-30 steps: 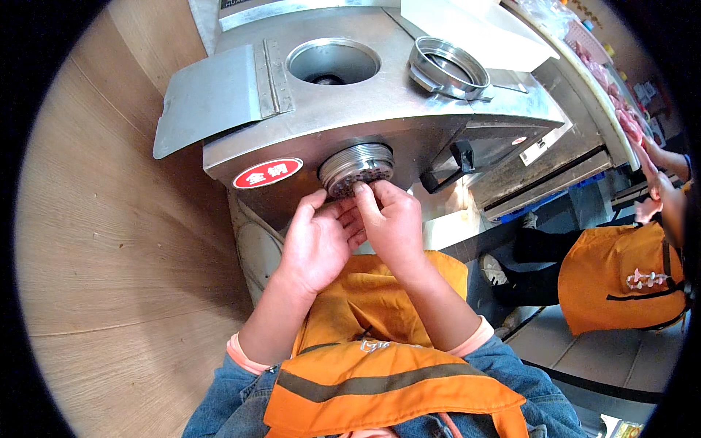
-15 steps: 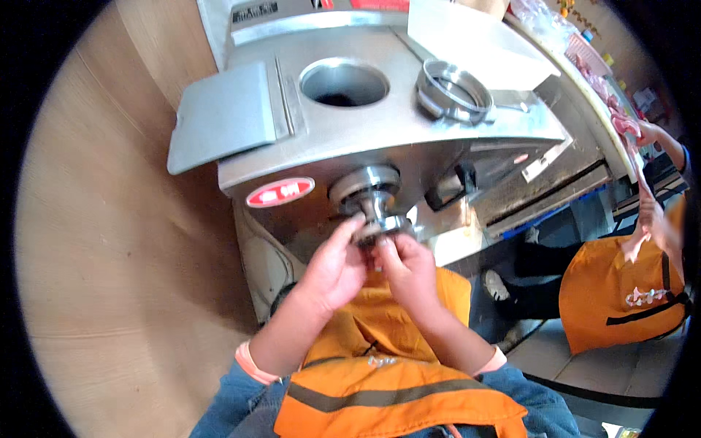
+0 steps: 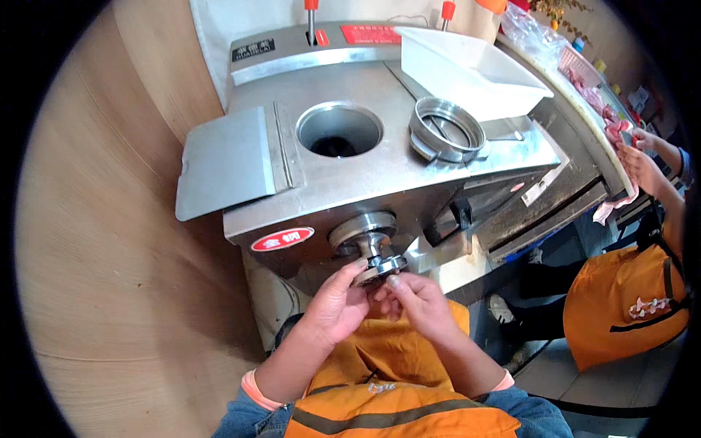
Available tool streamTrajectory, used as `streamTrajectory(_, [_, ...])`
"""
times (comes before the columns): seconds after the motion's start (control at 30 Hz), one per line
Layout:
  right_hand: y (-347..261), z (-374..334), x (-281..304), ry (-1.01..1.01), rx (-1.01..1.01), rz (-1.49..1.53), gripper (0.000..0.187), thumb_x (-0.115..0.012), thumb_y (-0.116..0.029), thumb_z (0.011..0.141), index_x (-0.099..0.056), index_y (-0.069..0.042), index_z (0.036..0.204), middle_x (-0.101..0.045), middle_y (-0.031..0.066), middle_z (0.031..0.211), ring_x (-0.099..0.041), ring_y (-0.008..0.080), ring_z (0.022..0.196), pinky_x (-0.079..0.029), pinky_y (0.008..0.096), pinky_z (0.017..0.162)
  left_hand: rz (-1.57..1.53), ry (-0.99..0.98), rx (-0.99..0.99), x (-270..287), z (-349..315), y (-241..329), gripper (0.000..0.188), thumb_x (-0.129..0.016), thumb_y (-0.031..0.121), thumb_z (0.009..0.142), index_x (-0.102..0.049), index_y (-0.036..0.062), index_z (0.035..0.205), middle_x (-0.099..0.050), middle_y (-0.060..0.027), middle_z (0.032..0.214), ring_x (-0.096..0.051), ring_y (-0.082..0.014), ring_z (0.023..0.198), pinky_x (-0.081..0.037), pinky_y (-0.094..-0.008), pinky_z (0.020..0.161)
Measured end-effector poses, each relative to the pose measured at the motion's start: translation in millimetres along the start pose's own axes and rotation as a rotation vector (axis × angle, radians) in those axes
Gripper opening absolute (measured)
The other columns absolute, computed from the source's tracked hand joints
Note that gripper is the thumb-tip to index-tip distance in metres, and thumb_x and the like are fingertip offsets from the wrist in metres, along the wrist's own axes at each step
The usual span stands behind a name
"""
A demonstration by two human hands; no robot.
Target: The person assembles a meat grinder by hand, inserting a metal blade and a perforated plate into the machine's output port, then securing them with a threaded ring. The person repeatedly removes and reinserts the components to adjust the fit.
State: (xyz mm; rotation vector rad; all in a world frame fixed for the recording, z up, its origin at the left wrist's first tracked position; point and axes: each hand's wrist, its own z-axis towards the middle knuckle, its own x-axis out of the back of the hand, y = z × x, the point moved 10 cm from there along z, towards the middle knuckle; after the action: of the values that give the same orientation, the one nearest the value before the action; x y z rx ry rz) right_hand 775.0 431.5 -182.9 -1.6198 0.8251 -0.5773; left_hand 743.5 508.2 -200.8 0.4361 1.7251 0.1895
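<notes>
A steel meat grinder [image 3: 252, 157] stands before me. From its threaded outlet [image 3: 363, 231] a thick shaft [image 3: 374, 246] sticks out, and at its outer end is a round metal grinder plate [image 3: 385, 269]. My left hand [image 3: 334, 305] grips the plate's left edge, thumb on top. At its lower right edge is my right hand [image 3: 423, 303], fingers curled, the thumb against the rim; its fingertips are partly hidden. A steel ring nut [image 3: 447, 131] lies on the machine top, right of the round feed opening [image 3: 340, 131].
A white plastic tub [image 3: 467, 69] sits at the back right of the machine. A grey hinged lid [image 3: 225, 162] lies folded out at left, beside a wooden wall [image 3: 109, 219]. At right, a co-worker in an orange apron [image 3: 621, 306] handles raw meat [image 3: 613, 130] at a counter.
The view has tilted, so the machine sits lower and more of its back shows. My right fingers have shifted slightly along the plate's lower edge. The co-worker's hands have moved up onto the counter.
</notes>
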Motion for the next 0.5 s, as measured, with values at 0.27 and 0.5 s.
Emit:
streamTrajectory(0.27, [-29,0,41,0.309,0.343,-0.036,0.011,-0.053,-0.009,0.091,-0.059,0.000,0.088,-0.054,0.0010,0.084,-0.050,0.0070,0.071,-0.042,0.0215,0.066,-0.041,0.070,0.032,4,-9,-9,0.052,-0.055,0.030,0.088,-0.042,0.0018,0.130,-0.052,-0.0190,0.123,-0.053,-0.0304,0.113,-0.047,-0.0404,0.093])
streamTrajectory(0.5, [-21,21,30,0.094,0.185,-0.052,0.027,-0.046,-0.021,0.095,-0.063,-0.001,0.097,-0.062,0.0038,0.093,-0.057,0.0115,0.085,-0.046,0.0255,0.075,-0.014,0.094,0.115,11,-9,-14,0.048,-0.050,0.032,0.089,-0.048,0.0012,0.126,-0.056,-0.0171,0.120,-0.057,-0.0298,0.109,-0.050,-0.0390,0.085])
